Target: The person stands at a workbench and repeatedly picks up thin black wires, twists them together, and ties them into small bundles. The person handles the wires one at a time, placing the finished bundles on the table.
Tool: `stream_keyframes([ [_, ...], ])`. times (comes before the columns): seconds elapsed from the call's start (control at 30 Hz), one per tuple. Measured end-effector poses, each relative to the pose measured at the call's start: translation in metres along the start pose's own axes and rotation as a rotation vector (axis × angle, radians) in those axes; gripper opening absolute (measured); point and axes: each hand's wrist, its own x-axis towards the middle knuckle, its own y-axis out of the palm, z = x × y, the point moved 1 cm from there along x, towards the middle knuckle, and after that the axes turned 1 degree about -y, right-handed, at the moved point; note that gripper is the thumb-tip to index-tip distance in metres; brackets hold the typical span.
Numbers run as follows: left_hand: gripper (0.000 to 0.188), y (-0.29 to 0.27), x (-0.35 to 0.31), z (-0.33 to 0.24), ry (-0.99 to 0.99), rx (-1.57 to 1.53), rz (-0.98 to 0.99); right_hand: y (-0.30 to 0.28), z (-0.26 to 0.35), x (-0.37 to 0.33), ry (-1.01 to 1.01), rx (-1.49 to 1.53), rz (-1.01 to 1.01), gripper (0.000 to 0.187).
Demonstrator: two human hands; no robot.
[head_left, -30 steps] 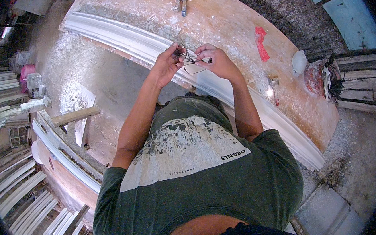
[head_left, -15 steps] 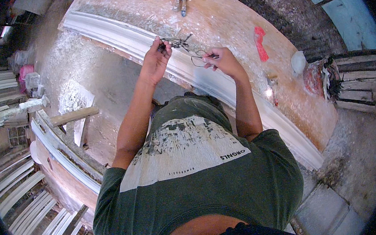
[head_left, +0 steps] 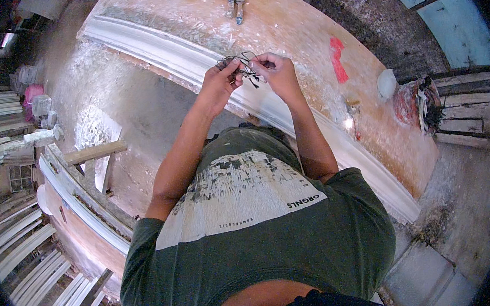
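Note:
A tangled bundle of thin dark wire or cord (head_left: 250,81) is held between my hands, above a long white moulding (head_left: 190,56) on the worktable. My left hand (head_left: 221,85) pinches the bundle between thumb and fingers. Close beside it, my right hand (head_left: 275,74) has its fingers closed on a loop of the same strand. Whether it is wire or string I cannot tell. Part of the bundle is hidden behind the fingers.
Two paintbrushes (head_left: 238,5) lie at the table's far side. A red strip (head_left: 337,59) lies to the right, near a white bowl-like piece (head_left: 387,84) and a bundle of dark-tipped material (head_left: 418,106). White moulding lengths (head_left: 32,247) are racked at left; a wooden beam (head_left: 96,152) sticks out nearby.
My hands have come together; the right moved left and up, the left moved right and slightly down. The dark bundle is now gathered between them instead of stretched across a gap.

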Motion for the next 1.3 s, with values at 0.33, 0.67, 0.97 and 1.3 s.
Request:
stream_keyframes([
  [0.33,0.013,-0.007,-0.007,0.001,-0.020,-0.044,0.028,0.015,0.019,-0.026,-0.545,-0.471,-0.374,0.018],
  [0.67,0.015,-0.023,-0.020,0.004,-0.076,-0.289,-0.018,0.027,0.008,-0.027,-0.789,-0.443,-0.367,0.031],
  [0.97,0.012,-0.073,-0.035,0.000,0.016,-0.082,0.021,0.075,0.011,-0.024,-0.827,-0.341,0.020,0.026],
  [1.3,0.017,-0.137,-0.089,-0.093,-0.007,0.640,0.160,0.183,0.051,-0.006,-0.498,-0.035,0.488,0.092],
])
